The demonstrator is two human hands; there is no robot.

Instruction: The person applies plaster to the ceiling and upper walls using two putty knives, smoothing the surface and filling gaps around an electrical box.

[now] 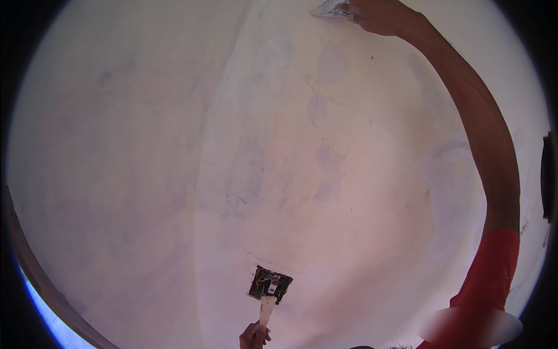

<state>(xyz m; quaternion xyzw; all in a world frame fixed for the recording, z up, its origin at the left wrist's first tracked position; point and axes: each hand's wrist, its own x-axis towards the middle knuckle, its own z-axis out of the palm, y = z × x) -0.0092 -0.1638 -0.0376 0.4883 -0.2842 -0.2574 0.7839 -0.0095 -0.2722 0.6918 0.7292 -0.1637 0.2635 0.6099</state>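
High up on the wall [145,174], the right hand [381,16] is wrapped around a flat scraper [329,8]. Its blade lies near or on the wall – I cannot tell if it touches. Down low, the left hand [253,336] grips a thin scraper [266,312] by its bottom end, with the blade pointing up. The tip of that blade covers the lower edge of a square hole [282,285] in the wall; I cannot tell if they touch.

Both scrapers look light. The blades are likely thin and stiff, with a little bend, and not easy to break. Wet stuff on them could make them slippery, so the handle end is the best place to hold.

Inside the hole are some wires [260,279], too small to count. Pale gray patches [317,109] mark the wall; they blur together, so I cannot count them surely. Farther out is a red sleeve [491,264] on the right arm, and a brown strip [36,264] at the left rim.

Counted up: two hands, two scrapers, one hole, one red sleeve, one brown strip.
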